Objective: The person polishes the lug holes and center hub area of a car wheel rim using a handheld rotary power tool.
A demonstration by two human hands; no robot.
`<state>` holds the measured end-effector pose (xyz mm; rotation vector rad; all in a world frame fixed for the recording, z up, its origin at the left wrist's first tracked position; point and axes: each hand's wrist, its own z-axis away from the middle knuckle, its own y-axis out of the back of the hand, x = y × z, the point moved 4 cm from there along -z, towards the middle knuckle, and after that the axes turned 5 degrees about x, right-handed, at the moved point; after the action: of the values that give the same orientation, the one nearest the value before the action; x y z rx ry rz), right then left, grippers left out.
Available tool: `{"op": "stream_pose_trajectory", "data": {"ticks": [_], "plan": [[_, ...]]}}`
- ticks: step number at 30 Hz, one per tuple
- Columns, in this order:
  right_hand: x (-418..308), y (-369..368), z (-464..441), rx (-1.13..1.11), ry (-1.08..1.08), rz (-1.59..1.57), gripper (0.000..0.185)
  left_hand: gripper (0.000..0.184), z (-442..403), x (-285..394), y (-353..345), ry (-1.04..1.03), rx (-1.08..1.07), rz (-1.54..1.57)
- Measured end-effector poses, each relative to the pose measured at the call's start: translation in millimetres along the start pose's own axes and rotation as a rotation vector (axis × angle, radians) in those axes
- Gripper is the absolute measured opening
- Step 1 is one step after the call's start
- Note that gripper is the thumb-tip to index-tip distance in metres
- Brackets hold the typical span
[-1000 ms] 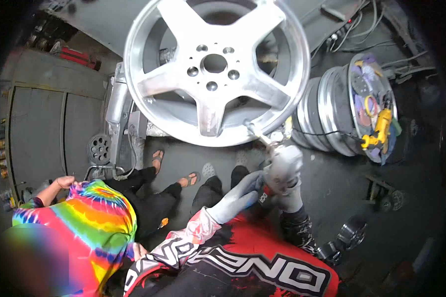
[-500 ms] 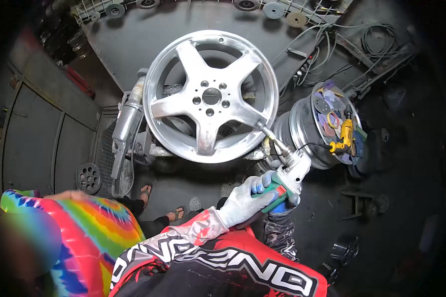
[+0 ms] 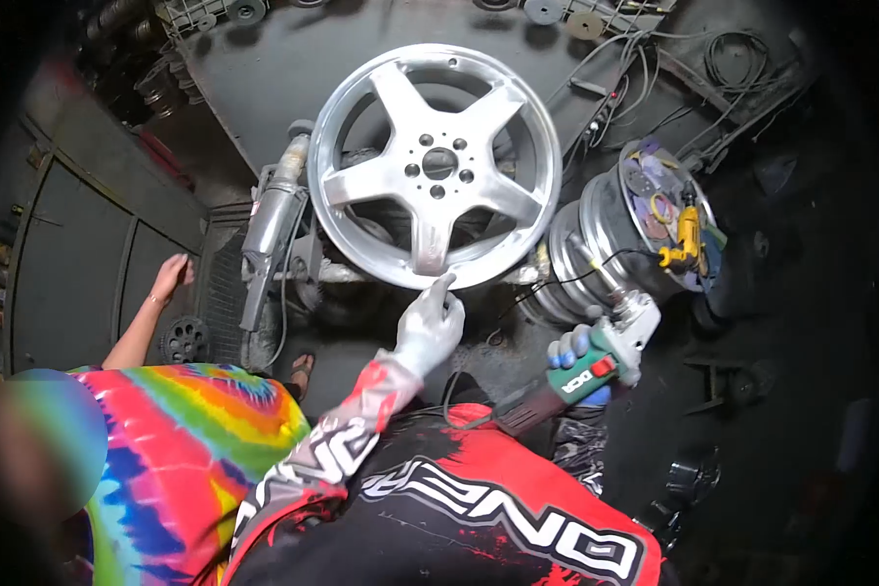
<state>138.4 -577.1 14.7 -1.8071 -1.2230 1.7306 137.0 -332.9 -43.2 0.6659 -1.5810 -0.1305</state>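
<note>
A silver five-spoke wheel (image 3: 435, 234) faces the camera. My left hand (image 3: 430, 327), in a pale glove, holds nothing; its index finger is stretched to the wheel's lower rim beside the bottom spoke, and its other fingers look bent. My gloved right hand (image 3: 596, 356) is wrapped round a green power grinder (image 3: 574, 381) with a red switch and a metal head. The grinder's thin tool tip points up and left, in front of the stacked wheels and apart from the silver wheel.
A person in a tie-dye shirt (image 3: 200, 420) stands at the left, one forearm raised. Stacked wheels (image 3: 581, 254) at the right carry pads and a yellow drill (image 3: 689, 239). A long metal power tool (image 3: 269, 230) stands left of the wheel. Cables (image 3: 645, 88) hang at the upper right.
My left hand has let go of the grinder and moved left to the wheel's rim. My right hand has drawn the grinder off the wheel, to the right. The other person's forearm has risen.
</note>
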Motion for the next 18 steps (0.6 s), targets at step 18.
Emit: {"op": "stream_pose_trajectory", "data": {"ticks": [18], "plan": [[-53, 19, 39, 0.194, 0.123, 0.120, 0.113, 0.094, -29, -96, -59, 0.271, -0.545, -0.648]]}}
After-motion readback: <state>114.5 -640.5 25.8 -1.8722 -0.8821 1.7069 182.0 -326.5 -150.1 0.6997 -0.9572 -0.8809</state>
